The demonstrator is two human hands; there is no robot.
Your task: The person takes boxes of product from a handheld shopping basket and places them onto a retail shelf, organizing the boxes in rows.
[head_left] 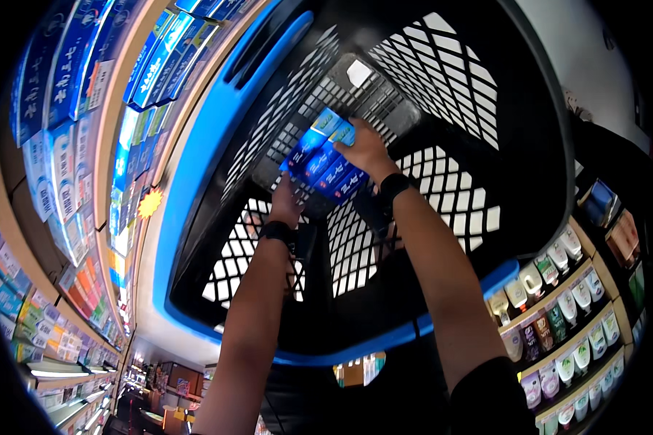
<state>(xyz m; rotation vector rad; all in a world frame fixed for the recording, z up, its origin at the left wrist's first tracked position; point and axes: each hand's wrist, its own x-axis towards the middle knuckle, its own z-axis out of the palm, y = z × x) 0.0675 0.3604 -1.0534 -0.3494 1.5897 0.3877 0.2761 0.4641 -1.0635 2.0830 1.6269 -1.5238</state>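
Both my arms reach down into a deep black shopping basket with mesh sides and a blue rim. Between my hands is a stack of blue toothpaste boxes, several together, with light green and yellow parts at the far end. My right hand grips the stack's far right end, fingers bent round it. At the near left end, my left hand is closed against the boxes; its fingers are partly hidden. The stack is low in the basket, tilted; whether it touches the bottom I cannot tell. Each wrist wears a dark band.
Shelves of boxed toothpaste rise close on the left, with a yellow starburst tag on an edge. At lower right stand shelves of bottles. The basket's blue handle lies along its upper left rim.
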